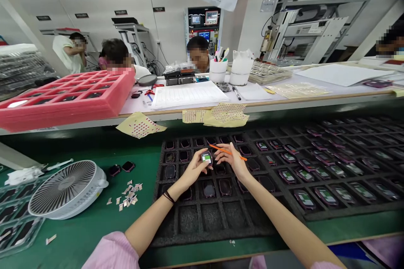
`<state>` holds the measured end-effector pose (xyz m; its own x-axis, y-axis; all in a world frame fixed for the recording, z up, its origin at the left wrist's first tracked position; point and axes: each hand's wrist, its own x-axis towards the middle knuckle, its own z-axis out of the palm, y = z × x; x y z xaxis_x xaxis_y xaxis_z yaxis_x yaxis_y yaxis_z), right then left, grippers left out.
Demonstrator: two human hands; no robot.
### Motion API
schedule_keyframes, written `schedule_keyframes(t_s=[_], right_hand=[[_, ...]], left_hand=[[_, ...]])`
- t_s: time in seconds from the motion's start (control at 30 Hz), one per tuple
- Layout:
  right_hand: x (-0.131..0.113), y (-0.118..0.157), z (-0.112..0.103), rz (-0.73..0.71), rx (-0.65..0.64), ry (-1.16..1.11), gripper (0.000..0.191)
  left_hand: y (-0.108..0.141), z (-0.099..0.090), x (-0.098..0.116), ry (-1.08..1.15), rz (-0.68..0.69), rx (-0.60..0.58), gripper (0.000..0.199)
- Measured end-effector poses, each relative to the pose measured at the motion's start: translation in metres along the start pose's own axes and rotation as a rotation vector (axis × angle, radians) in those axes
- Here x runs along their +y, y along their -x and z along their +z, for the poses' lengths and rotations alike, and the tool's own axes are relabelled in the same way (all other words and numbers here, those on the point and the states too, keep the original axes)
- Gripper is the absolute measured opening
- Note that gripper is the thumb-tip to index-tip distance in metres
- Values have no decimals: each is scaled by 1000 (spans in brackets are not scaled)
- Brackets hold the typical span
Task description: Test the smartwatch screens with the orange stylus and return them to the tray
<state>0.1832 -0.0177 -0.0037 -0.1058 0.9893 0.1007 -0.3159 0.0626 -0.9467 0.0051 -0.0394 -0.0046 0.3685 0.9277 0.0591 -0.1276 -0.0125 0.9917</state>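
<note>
My left hand (197,164) is closed around a smartwatch body (206,158) without a strap, its lit screen showing green and white. Close beside it, my right hand (233,162) grips a thin orange stick (222,149), pen-like, that slants across the fingers with one end near the watch. What kind of tool the stick is I cannot tell. Both hands hover over a black foam tray (214,217) whose compartments hold several dark watch bodies (208,188). Some compartments in its front row hold nothing.
On the right, another foam tray (284,193) carries watches with lit screens (304,199). A white fan (67,189) stands left, near small loose pieces (128,197) and two watch bodies (128,166). Above runs a shelf with papers (189,93) and a pink foam tray (63,113). Several people sit beyond.
</note>
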Motion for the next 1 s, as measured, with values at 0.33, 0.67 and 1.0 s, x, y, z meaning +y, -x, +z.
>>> schedule_keyframes(t_s=[0.33, 0.67, 1.0], right_hand=[[-2, 7, -3, 4, 91, 27, 53], [0, 7, -4, 14, 89, 32, 53], [-1, 7, -4, 3, 103, 13, 53]], left_hand=[[1, 0, 2, -120, 14, 26, 40], [3, 0, 1, -127, 3, 19, 43], [2, -1, 2, -87, 3, 34, 46]])
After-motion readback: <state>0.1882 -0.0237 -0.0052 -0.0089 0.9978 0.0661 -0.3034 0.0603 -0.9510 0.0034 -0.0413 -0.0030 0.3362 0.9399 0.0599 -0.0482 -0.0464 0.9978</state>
